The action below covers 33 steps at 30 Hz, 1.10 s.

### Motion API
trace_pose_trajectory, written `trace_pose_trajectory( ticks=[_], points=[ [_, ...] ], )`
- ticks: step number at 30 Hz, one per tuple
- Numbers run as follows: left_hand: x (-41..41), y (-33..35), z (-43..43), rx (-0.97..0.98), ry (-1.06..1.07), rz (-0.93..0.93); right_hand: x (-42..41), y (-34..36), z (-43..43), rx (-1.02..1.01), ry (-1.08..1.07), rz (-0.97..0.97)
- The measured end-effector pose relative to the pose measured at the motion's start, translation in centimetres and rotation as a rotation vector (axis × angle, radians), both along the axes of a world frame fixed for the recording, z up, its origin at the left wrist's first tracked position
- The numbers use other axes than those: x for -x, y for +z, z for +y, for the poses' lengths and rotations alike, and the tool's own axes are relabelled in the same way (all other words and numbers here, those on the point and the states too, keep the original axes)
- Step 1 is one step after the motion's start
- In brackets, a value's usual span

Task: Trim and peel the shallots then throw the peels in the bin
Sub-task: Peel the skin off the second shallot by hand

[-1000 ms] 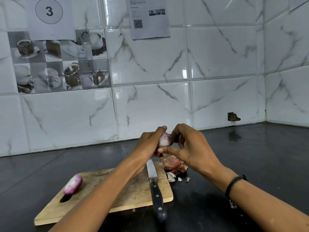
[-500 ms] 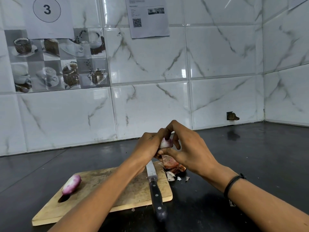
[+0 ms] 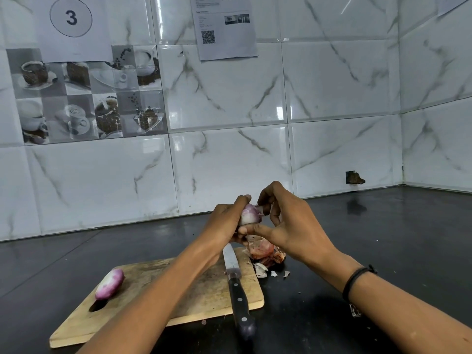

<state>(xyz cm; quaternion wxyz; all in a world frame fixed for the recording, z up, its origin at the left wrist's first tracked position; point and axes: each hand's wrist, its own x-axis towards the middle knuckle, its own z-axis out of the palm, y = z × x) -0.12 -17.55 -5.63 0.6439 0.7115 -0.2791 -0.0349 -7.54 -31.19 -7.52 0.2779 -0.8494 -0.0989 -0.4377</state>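
Observation:
Both hands meet above the far right corner of the wooden cutting board (image 3: pixel 199 295). My left hand (image 3: pixel 224 223) grips a pale purple, mostly peeled shallot (image 3: pixel 249 214) from the left. My right hand (image 3: pixel 288 223) pinches the same shallot, thumb under it and fingers curled over its top. A second peeled shallot (image 3: pixel 109 283) lies on the board's left end. A heap of reddish peels (image 3: pixel 264 252) and white scraps (image 3: pixel 265 273) sits on the counter just off the board's right corner. No bin is in view.
A black-handled knife (image 3: pixel 238 297) lies along the board's right edge, handle hanging over the near side. The board rests on a dark counter (image 3: pixel 383 238) that meets white tiled walls at the back and right. Papers hang on the wall.
My right hand's fingers slid back off the shallot top, exposing more of its peeled surface. Both hands stayed at about the same spot above the board.

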Motion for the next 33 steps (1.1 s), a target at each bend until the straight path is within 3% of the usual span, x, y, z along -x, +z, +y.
trace_pose_trajectory(
  ticks=[7, 11, 15, 21, 29, 33],
  points=[
    [-0.6, 0.0, 0.0, 0.103, -0.028, 0.209, -0.7, -0.1, -0.7, 0.055, -0.086, -0.083],
    [-0.4, -0.2, -0.3, 0.168, -0.096, 0.298, -0.1, -0.1, -0.9, -0.083, -0.036, -0.010],
    [-0.7, -0.4, -0.3, 0.208, -0.117, 0.274, 0.7, 0.0, 0.6, -0.129, 0.107, 0.003],
    [0.5, -1.2, -1.0, 0.341, -0.207, 0.333, 1.0, -0.5, 2.2, -0.298, 0.332, 0.248],
    [1.9, -1.2, -2.7, 0.360, -0.258, 0.269, 0.6, 0.5, 1.4, -0.648, 0.310, 0.238],
    [2.2, -1.2, -2.8, 0.375, -0.355, 0.306, -0.1, 0.5, 0.9, -0.688, 0.307, 0.187]
  ],
)
